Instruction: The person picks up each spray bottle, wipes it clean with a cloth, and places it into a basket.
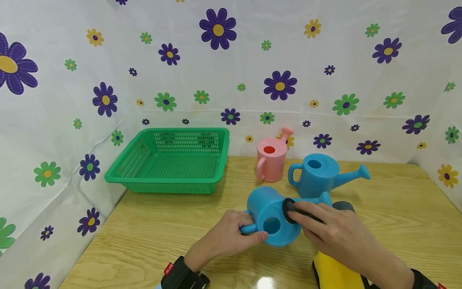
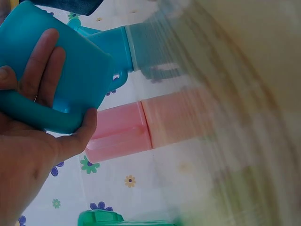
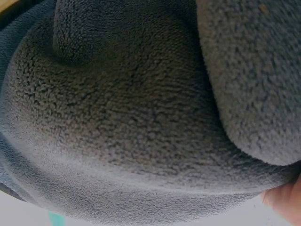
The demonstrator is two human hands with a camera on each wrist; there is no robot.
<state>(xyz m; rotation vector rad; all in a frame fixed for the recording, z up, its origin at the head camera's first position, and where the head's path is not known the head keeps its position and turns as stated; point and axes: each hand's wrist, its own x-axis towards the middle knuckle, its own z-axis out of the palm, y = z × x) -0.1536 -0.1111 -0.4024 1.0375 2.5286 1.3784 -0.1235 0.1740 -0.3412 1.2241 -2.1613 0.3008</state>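
My left hand (image 1: 234, 237) grips the handle of a blue watering can (image 1: 265, 200), which is tipped so its top opening faces me. In the left wrist view, fingers pass through the handle and lie along the can's side. My right hand (image 1: 332, 228) holds a plush cloth (image 1: 339, 273), yellow on one side and grey on the other with black edging. A bunched dark part of it presses on the can's top near the spout. Grey cloth folds fill most of the right wrist view, with a bit of finger at the lower right.
Behind the held can stand a second blue watering can (image 1: 319, 176) and a pink watering can (image 1: 271, 160). A green plastic basket (image 1: 166, 180) sits at the back left of the wooden table (image 1: 144, 241). A flower-print sheet (image 1: 238, 64) hangs behind and at the sides.
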